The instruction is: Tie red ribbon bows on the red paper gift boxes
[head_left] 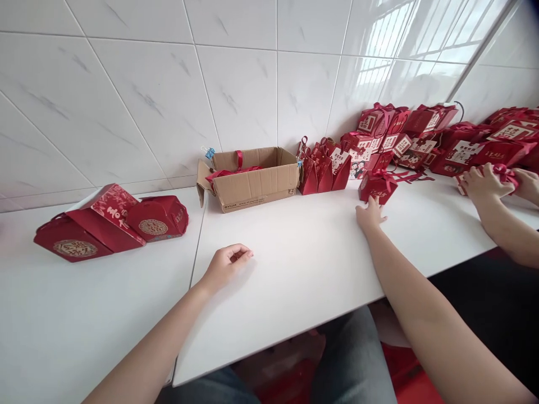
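Observation:
My left hand point(229, 262) rests on the white table with its fingers loosely curled and the thumb against them; nothing shows in it. Farther right, my right hand point(370, 213) reaches forward with its fingers apart. Its fingertips touch the lower front of a small red gift box point(379, 188) with a ribbon bow on top. This box stands upright on the table. Just behind and left of it are several tall red gift boxes point(324, 171) with pointed tops and ribbon loops.
An open cardboard box point(256, 188) holding red ribbon stands by the tiled wall, with blue binder clips on it. More red boxes point(113, 221) lie at left. Stacked gift boxes point(381, 137) fill the back right. Another person's hands point(488, 185) handle a red-ribboned box at far right.

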A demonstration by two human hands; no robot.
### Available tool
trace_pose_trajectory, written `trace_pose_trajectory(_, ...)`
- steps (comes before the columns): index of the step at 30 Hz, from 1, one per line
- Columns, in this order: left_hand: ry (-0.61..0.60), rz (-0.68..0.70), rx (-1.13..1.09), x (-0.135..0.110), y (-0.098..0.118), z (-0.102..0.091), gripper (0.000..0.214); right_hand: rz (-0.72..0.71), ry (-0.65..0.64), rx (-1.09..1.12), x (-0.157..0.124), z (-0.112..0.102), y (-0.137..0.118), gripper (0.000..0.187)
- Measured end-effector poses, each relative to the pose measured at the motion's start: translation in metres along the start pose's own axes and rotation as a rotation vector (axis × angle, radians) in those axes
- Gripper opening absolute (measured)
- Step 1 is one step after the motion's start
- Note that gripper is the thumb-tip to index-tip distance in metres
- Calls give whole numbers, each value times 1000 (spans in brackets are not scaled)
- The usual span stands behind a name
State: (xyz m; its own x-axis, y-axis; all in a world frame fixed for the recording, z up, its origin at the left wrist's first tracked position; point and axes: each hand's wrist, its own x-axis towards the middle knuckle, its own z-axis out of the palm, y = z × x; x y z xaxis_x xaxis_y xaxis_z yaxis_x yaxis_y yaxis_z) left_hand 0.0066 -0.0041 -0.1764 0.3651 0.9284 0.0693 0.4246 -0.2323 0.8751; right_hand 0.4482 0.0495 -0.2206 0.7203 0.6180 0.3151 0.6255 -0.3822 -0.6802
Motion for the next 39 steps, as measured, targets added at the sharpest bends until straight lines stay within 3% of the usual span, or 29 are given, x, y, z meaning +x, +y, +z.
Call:
trace_pose_trajectory(3,1,14,10,0,0,1,28,86,-90,-110,-1,1,-3,54)
trace_pose_trajectory(8,84,140,213,1,-4,-3,22,17,-231,-256,-11,-2,-7,46)
trace_pose_trajectory(10,231,210,354,4,-8,-11,16,-29,-288,-308,-14,-4,-8,42)
trace_pose_trajectory(12,469,215,441,8,-14,-23,12,-53,-335,-346,-17,-7,-9,43)
trace_pose_trajectory(14,694,170,482,12,-20,-39,15,-56,-364,-373,-18,-9,-9,47)
trace_pose_trajectory(20,1141,-24,550,8,-24,-91,38,-48,-403,-410,-23,-13,-13,54)
trace_pose_trajectory(22,1331,-107,544,2,-21,-114,51,-43,-404,-410,-24,-14,-15,55)
trace_pose_trajectory(24,1430,-162,537,-4,-19,-139,58,-39,-403,-404,-24,-14,-15,54)
trace_pose_trajectory(27,1360,-325,490,-4,-17,-177,73,-32,-394,-387,-22,-12,-15,53)
trace_pose_trajectory(31,1195,-364,586,9,-20,-211,65,-19,-360,-369,-20,-9,-14,50)
trace_pose_trajectory(39,1171,-261,550,15,-24,-228,34,-29,-321,-322,-20,-6,-9,46)
